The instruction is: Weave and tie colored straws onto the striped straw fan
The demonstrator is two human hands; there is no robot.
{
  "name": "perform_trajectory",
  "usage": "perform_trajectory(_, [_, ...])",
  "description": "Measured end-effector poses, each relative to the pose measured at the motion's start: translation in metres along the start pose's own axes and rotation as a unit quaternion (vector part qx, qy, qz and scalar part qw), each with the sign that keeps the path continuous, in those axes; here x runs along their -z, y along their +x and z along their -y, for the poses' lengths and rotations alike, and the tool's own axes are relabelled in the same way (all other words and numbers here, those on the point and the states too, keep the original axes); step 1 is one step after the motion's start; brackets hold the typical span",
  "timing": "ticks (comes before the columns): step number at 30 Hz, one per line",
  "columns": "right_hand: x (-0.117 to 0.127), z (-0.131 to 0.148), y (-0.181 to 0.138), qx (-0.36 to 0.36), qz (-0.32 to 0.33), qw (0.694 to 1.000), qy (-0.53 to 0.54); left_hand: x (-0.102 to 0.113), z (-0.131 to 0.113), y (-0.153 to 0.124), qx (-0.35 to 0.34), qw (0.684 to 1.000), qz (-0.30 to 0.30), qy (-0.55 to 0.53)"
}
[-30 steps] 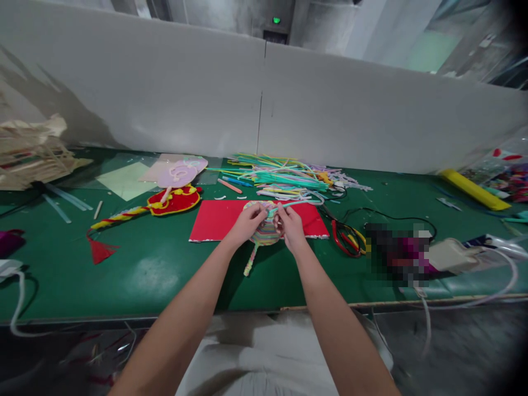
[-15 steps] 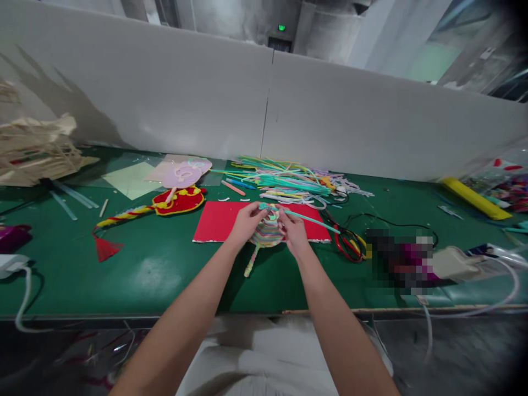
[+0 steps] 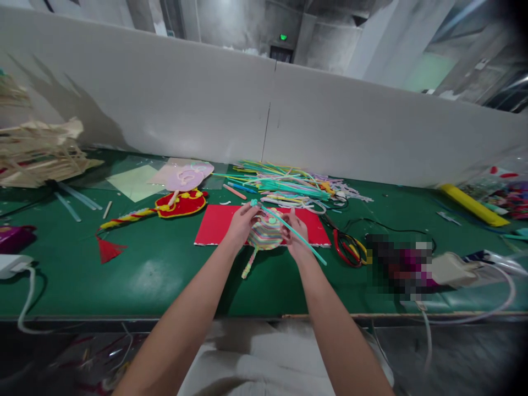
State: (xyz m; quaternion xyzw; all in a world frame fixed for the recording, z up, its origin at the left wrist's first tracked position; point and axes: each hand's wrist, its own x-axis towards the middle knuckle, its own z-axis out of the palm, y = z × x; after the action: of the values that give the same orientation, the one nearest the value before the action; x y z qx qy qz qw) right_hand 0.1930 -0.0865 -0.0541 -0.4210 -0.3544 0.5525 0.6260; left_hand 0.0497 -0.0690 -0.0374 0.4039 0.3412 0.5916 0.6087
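In the head view my left hand [image 3: 242, 224] pinches the curled end of a teal pipe cleaner [image 3: 307, 243]. Its long free end slants down to the right, across the fingers of my right hand [image 3: 296, 234]. Those fingers are apart and loosely bent beside the stem, without a visible pinch. Between and below both hands is a round fan-shaped piece [image 3: 264, 235] with pastel stripes and a short wrapped handle pointing toward me. It lies over a red board [image 3: 214, 225], and my hands cover part of its edges.
Behind the board lies a pile of pipe cleaners [image 3: 289, 184]. To the left are a red and yellow fan [image 3: 181, 204] with a tassel and a lilac fan [image 3: 187, 175]. Red-handled pliers [image 3: 341, 250] lie on the right, near cables and a white plug [image 3: 451, 268].
The pipe cleaner's free end has swung down toward me. My right hand has loosened its fingers from the stem, and my left hand has shifted slightly left with the curled end.
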Motion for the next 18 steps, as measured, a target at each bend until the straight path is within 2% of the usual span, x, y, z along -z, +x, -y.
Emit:
perform_trajectory(6, [-0.010,0.001,-0.014,-0.034,0.100,0.993,-0.055,0.001,0.004,0.000,-0.036,0.996,0.012,0.083])
perform_trajectory(10, [-0.012,0.001,-0.017,-0.044,0.140,0.988,-0.041,0.000,0.005,-0.001,-0.054,0.984,0.031,0.168])
perform_trajectory(13, [-0.013,0.000,-0.017,-0.035,0.133,0.990,-0.024,-0.001,0.006,-0.002,-0.064,0.982,0.051,0.168])
perform_trajectory(18, [-0.013,-0.001,-0.012,0.018,0.058,0.997,0.038,0.001,0.009,0.001,-0.064,0.978,0.075,0.183])
